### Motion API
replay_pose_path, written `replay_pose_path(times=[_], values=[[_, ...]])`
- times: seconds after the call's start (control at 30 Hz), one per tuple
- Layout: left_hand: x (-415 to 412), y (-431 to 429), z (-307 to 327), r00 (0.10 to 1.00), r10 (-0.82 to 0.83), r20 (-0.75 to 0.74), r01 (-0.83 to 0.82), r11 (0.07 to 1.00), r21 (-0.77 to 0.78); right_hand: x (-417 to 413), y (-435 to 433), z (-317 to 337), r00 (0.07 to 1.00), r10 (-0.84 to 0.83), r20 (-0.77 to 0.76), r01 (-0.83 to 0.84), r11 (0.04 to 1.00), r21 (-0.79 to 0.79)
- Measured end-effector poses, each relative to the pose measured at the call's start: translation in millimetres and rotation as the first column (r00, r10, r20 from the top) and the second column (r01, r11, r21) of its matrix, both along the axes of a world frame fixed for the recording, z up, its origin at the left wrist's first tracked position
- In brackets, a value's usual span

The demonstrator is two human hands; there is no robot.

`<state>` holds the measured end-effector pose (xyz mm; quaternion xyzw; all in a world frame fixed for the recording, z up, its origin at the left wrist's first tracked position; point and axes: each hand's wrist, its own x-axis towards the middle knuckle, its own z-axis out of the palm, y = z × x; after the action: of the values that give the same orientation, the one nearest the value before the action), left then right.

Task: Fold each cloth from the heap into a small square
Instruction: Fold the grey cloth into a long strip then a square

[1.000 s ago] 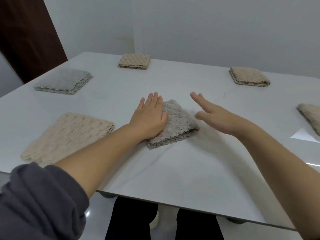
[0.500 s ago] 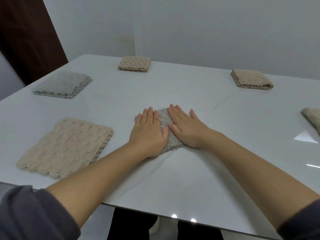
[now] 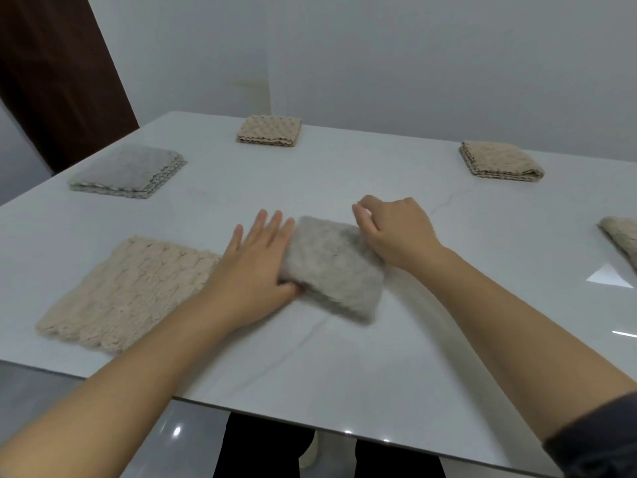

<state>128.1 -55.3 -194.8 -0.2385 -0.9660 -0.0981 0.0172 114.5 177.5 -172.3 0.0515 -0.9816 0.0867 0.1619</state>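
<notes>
Since half a second ago: right hand (image 3: pixel 396 232) lifted off the grey cloth (image 3: pixel 332 269), now curled at its far right edge, grip narrow, pinch itself not discernible; left hand (image 3: pixel 256 267) slid to the cloth's left edge, fingers flat and spread, thumb tucked against the fold. Cloth between both hands, blurred, nubby, roughly rectangular, resting centre on the glossy white counter (image 3: pixel 344 367). Near left: flat beige cloth (image 3: pixel 127 291), scalloped weave. Farther: grey folded cloth (image 3: pixel 129 170), beige folded squares (image 3: pixel 269 130) (image 3: pixel 499 162).
</notes>
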Motion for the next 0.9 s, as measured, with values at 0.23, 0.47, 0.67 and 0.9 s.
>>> replay_pose_path(times=[0.23,0.47,0.67,0.9], values=[[11,25,12,0.984,0.164,-0.062,-0.146,0.962,0.228,17,-5,-7,0.998,0.033,0.053,-0.031,0.999,-0.027],[-6,33,-9,0.995,-0.064,0.082,0.064,0.998,-0.005,32,-29,-29,0.903,0.069,0.425,-0.075,0.997,-0.002],[-15,35,0,0.994,-0.04,0.103,0.049,0.995,-0.083,28,-31,-20,0.906,0.038,0.421,-0.057,0.998,0.032],[-15,38,-14,0.992,-0.064,0.109,0.069,0.996,-0.049,28,-34,-33,0.925,0.015,0.381,-0.029,0.999,0.03]])
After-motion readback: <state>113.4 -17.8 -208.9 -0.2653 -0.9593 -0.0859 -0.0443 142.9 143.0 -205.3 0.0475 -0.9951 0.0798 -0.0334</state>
